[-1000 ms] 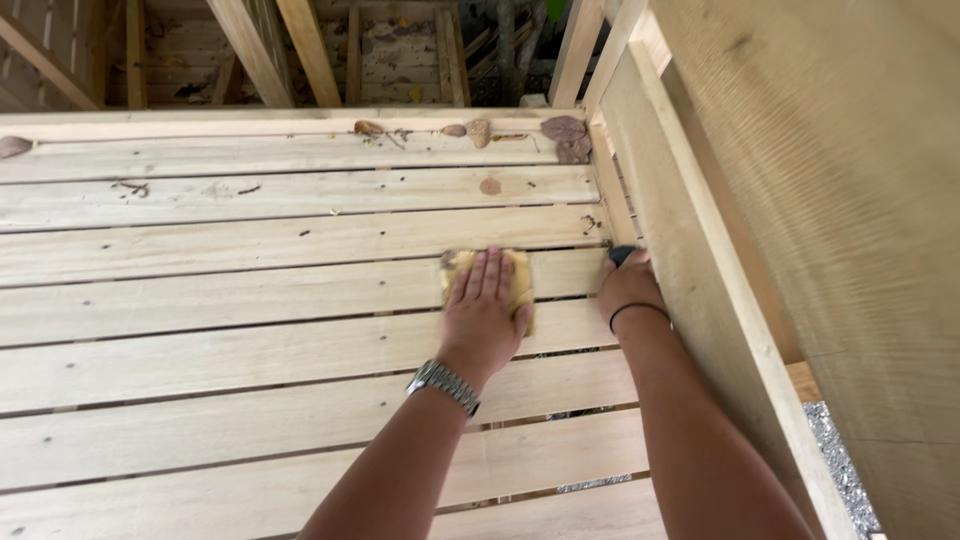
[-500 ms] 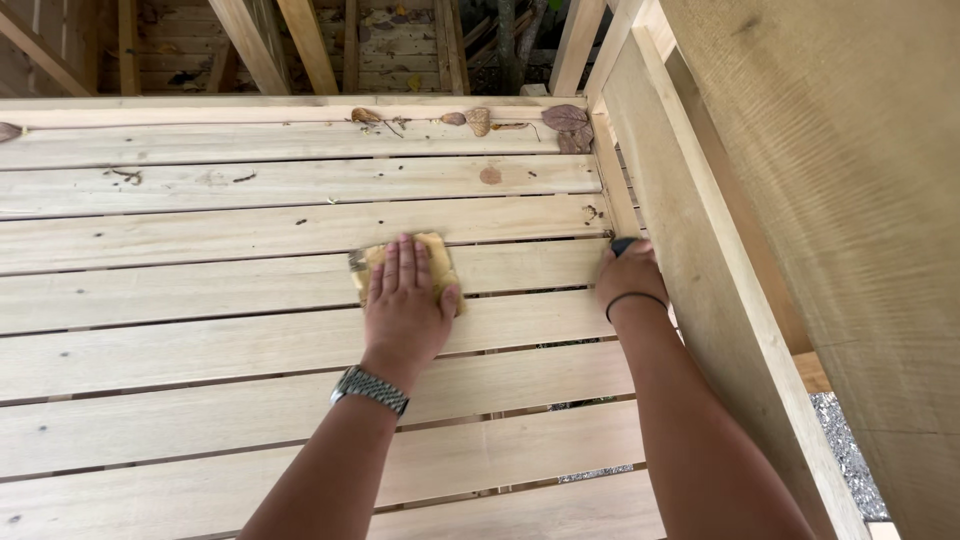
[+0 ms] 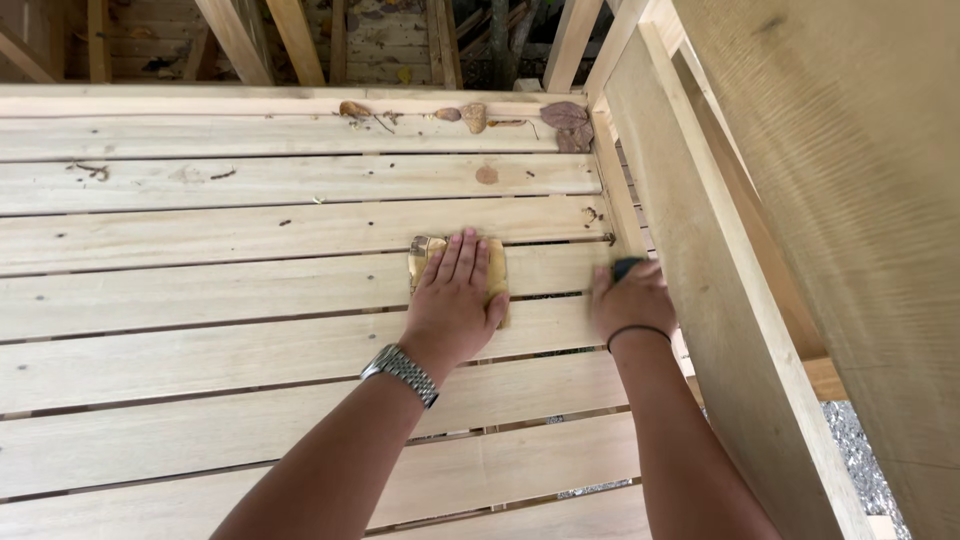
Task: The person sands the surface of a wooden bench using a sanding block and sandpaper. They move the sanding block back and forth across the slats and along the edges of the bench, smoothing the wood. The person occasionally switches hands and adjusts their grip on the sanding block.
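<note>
My left hand [image 3: 455, 296] lies flat on a yellowish sheet of sandpaper [image 3: 425, 254], pressing it onto a pale wooden slat [image 3: 250, 285] of a slatted panel. A metal wristwatch [image 3: 400, 372] is on that wrist. My right hand [image 3: 630, 300] rests at the panel's right edge, against an upright wooden frame [image 3: 690, 270], and covers a small dark object [image 3: 625, 265]. A thin black band circles that wrist. Whether the right hand grips the dark object cannot be seen.
Dry brown leaves [image 3: 565, 120] and bits of debris lie along the far slats. Timber posts and braces [image 3: 300, 40] stand beyond the panel. A large wooden board [image 3: 850, 200] fills the right side. Gravel [image 3: 860, 460] shows at the lower right.
My left hand slid the sandpaper left along the slat, then back to the right. My right hand stayed at the panel's right edge.
</note>
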`<control>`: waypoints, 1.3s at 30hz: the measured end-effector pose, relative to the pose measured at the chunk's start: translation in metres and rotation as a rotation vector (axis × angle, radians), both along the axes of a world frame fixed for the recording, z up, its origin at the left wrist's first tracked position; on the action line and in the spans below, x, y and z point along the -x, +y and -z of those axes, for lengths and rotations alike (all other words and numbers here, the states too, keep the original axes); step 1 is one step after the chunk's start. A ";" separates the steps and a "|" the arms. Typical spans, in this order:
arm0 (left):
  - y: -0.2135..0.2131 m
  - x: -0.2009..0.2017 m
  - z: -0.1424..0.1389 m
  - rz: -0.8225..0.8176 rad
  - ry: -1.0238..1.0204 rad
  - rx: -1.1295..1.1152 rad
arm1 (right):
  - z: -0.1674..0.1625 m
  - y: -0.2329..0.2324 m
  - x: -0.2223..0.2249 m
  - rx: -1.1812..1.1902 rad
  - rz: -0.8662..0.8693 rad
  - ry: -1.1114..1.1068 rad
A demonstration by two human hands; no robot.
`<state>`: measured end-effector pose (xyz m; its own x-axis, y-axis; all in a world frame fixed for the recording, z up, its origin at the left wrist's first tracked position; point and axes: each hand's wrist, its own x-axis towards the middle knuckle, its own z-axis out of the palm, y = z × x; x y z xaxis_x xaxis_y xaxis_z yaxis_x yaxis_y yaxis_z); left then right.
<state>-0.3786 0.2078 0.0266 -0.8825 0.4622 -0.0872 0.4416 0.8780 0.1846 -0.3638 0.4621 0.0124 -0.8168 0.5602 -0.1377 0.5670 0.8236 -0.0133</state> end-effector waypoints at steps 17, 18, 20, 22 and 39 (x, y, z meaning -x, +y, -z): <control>0.003 -0.022 0.009 0.065 0.101 -0.131 | -0.009 -0.001 0.066 -0.014 -0.052 -0.010; 0.004 -0.020 0.011 0.057 0.114 -0.134 | -0.007 0.000 0.072 -0.023 -0.058 -0.018; 0.009 -0.013 0.014 0.072 0.102 -0.130 | -0.003 0.004 0.098 -0.026 -0.065 -0.019; 0.013 0.002 0.015 0.082 0.120 -0.120 | 0.001 0.007 0.132 0.000 -0.057 0.013; 0.021 0.026 -0.012 -0.230 0.023 -0.350 | -0.004 0.010 0.105 0.093 -0.047 -0.011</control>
